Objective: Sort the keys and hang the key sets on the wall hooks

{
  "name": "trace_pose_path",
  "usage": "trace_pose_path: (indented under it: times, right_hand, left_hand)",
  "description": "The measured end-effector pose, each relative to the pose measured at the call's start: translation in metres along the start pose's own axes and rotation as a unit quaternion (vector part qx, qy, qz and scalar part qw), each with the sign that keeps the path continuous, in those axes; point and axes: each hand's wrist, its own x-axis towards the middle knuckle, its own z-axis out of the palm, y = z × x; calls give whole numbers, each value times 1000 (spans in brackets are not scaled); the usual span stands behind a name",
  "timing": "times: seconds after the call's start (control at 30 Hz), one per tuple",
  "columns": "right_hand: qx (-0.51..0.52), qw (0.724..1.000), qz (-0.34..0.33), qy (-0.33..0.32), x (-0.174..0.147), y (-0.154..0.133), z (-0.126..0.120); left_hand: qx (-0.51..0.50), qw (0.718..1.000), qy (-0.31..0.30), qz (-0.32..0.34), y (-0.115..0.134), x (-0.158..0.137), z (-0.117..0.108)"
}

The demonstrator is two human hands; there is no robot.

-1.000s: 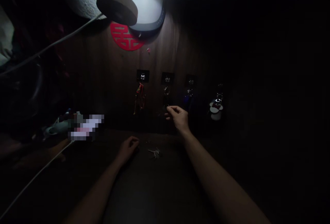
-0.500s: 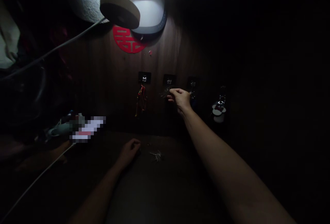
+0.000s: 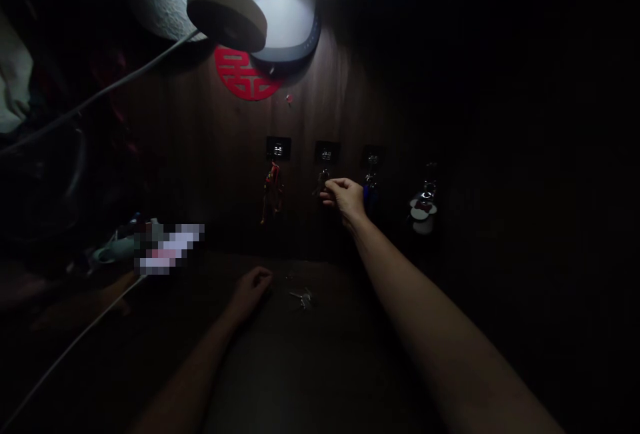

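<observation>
My right hand (image 3: 345,199) is at the dark wood wall, thumb and fingers pinched on a bunch of keys (image 3: 321,183). The ring of these keys is up at the middle wall hook (image 3: 327,152); the dark hides whether it hangs fully on the hook. Low on the dark tabletop lies my left hand (image 3: 251,287), its fingers curled in, with nothing visible in them. Just right of it, another bunch of keys (image 3: 303,299) lies flat on the surface.
A red-cord charm (image 3: 273,191) hangs from the left hook (image 3: 279,148). Blue-tagged keys (image 3: 371,194) and a white keychain with a red bow (image 3: 423,211) hang further right. Above are a lit lamp (image 3: 285,21), a round disc (image 3: 227,14) and its cable. A blurred screen (image 3: 173,247) glows at left.
My right hand has shifted slightly down, and the keys at its fingertips now hang upright below the middle hook. The left hand and the keys on the table have stayed put.
</observation>
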Motion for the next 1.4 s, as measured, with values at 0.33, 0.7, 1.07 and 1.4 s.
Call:
trace_pose_path:
  times: [0.33,0.7,1.07,1.4]
  right_hand:
    - [24,999,23,-20,-21,23,-14]
    - [-27,991,111,-77,-81,86,-56]
    - [-90,982,135,-91,-118,126,-78]
    - [-238,957,25,-165,-119,121,-80]
  left_hand:
    - [-2,1000,-1,-7,1,0,0]
    - [23,1000,2,-4,6,-2,-1]
    - [63,998,-12,21,3,-3,1]
    - [106,988,-70,89,7,-12,3]
